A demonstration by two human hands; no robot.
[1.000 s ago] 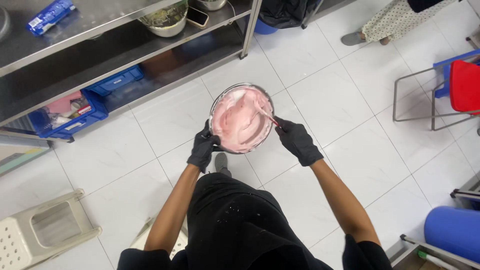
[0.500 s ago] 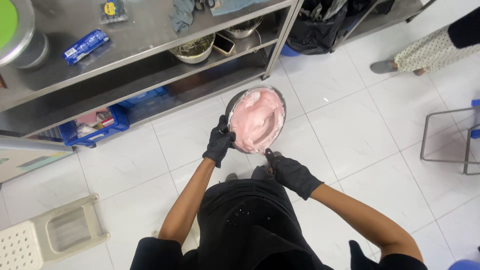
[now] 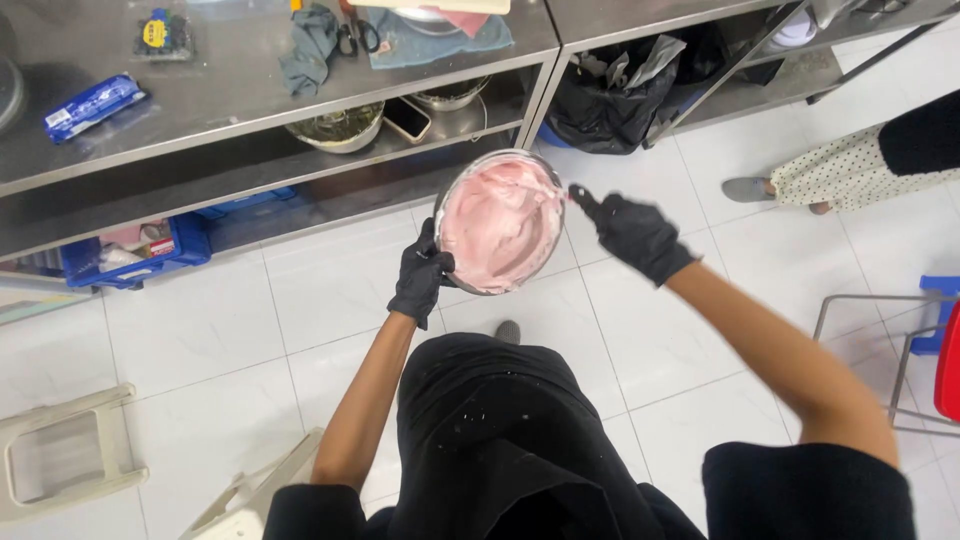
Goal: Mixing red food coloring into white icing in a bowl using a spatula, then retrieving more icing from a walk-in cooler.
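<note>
You stand on a white tiled floor (image 3: 300,300) with a steel two-tier work table (image 3: 250,110) ahead of you. Nearest you, your black apron (image 3: 500,440) fills the bottom of the view, and a beige plastic stool (image 3: 60,460) lies on the tiles at your lower left.

Your left hand (image 3: 420,275), in a black glove, is clamped on the near left rim of a round steel mixing bowl (image 3: 500,222) filled with smooth pink cream (image 3: 500,225); you hold the bowl tilted above the floor, just in front of the table's edge. Your right hand (image 3: 632,232), also in a black glove, is closed around the handle of a utensil (image 3: 555,190) whose end lies in the cream at the bowl's upper right; its kind is too blurred to tell. The two hands are apart, one on each side of the bowl.

Farther off, a blue plastic crate (image 3: 135,255) sits under the table, a steel bowl (image 3: 338,125) and a phone (image 3: 407,118) rest on the lower shelf, and a blue packet (image 3: 92,105) and grey cloth (image 3: 310,45) lie on top. A black bag (image 3: 625,85) sits beyond, and another person's foot (image 3: 750,188) stands at the right.
</note>
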